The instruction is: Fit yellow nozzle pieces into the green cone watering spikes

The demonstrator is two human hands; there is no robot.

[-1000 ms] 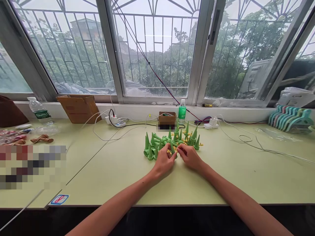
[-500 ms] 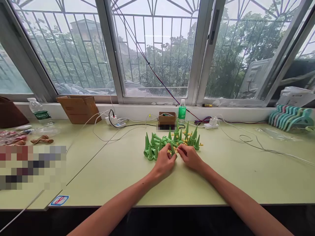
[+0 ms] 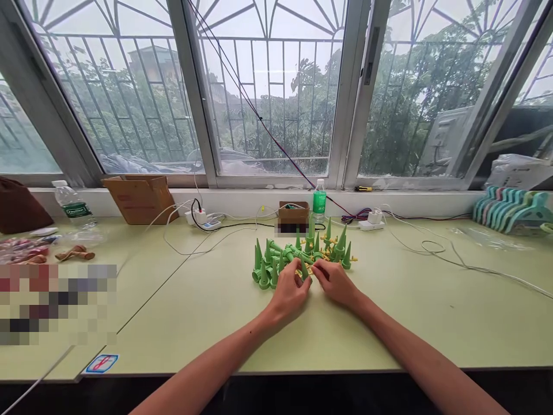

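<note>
Holding a green cone (image 3: 304,270) near-upright in the left hand (image 3: 290,286) with a narrow grip, between the worktop's (image 3: 207,328) near and far edges, just in front of clustered green cones (image 3: 263,278) and yellow pieces (image 3: 355,259). Pinching narrow with the right hand (image 3: 336,281) just beside it; can't make out at this size whether on a small part.

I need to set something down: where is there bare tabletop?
Bare tabletop lies between the right forearm and the looping white cable, and left of the green cones, up to the table seam. Beyond the left hand and right hand, it's crowded with cones and yellow pieces, small box and green bottle behind.
</note>
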